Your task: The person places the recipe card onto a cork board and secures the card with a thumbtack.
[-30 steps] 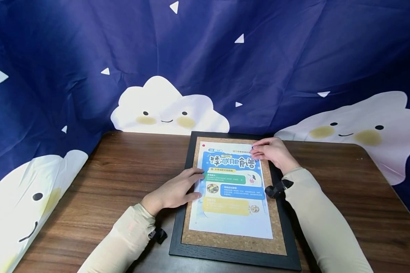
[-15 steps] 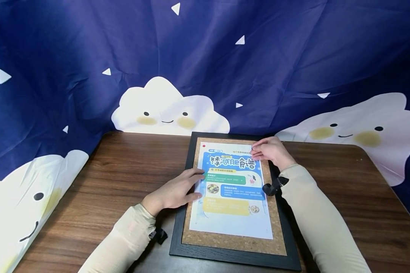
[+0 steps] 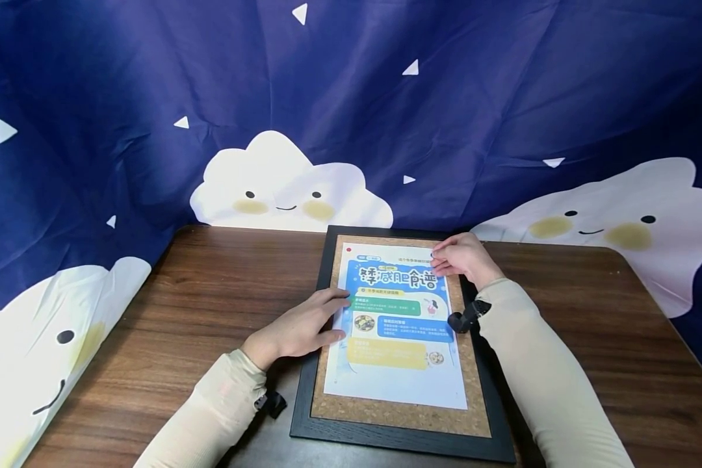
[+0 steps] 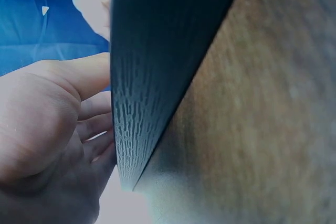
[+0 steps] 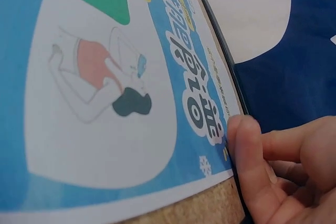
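A printed poster sheet point(image 3: 398, 383) in blue, green and yellow lies on a black-framed cork board point(image 3: 351, 411). A red thumbtack point(image 3: 348, 249) sits at the sheet's upper left corner. With fingers spread, my left hand point(image 3: 298, 322) rests across the board's left side and touches the sheet's edge; in the left wrist view it is beside the black frame point(image 4: 142, 87). At the sheet's upper right corner, the thumb and fingers of my right hand point(image 3: 461, 260) pinch together. A small dark blue spot, seemingly a thumbtack point(image 3: 433, 255), shows at their tips; the fingers mostly hide it.
The board lies on a brown wooden table point(image 3: 222, 279), close to its back edge. Behind the table hangs a dark blue cloth point(image 3: 339, 84) with white smiling clouds. A black wrist strap piece point(image 3: 469, 316) on my right arm overhangs the frame's right side.
My right wrist and forearm have shifted slightly inward and up, with the fingertips staying at the sheet's upper right corner. The left hand, sheet and board have stayed in place.
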The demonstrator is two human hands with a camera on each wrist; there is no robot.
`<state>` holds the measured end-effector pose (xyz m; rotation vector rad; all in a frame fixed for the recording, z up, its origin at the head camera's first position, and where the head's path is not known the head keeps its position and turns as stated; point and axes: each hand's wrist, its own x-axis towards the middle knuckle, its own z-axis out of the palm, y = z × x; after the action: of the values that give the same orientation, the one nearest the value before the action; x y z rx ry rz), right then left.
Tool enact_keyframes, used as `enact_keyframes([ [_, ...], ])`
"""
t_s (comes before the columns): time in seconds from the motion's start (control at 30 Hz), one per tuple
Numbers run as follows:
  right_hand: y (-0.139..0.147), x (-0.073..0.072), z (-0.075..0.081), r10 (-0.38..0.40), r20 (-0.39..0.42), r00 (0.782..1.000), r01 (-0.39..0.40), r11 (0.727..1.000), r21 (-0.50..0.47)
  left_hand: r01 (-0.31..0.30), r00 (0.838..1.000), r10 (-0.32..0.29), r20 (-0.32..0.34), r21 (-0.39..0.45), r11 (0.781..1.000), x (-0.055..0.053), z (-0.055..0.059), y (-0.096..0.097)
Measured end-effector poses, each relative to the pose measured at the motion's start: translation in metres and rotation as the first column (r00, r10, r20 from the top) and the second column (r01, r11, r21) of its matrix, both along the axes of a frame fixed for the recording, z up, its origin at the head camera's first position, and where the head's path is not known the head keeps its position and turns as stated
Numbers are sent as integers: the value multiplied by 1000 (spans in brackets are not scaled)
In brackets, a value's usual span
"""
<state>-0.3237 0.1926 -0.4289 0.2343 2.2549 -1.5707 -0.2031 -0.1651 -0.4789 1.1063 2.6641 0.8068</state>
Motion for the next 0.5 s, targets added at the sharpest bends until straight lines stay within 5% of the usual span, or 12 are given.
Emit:
enact_keyframes([
  [0.17, -2, -1, 1, -3, -7, 1000, 3, 999, 33, -37, 998, 39, 46, -32, 999, 12, 26, 7],
  [0.27, -3, -1, 1, -4, -8, 1000, 5, 999, 53, -18, 1000, 18, -5, -31, 999, 7, 14, 3],
  [0.5, 3, 6, 2, 31, 9, 999, -32, 998, 47, -14, 1000, 14, 25, -4, 1000, 8, 19, 4],
])
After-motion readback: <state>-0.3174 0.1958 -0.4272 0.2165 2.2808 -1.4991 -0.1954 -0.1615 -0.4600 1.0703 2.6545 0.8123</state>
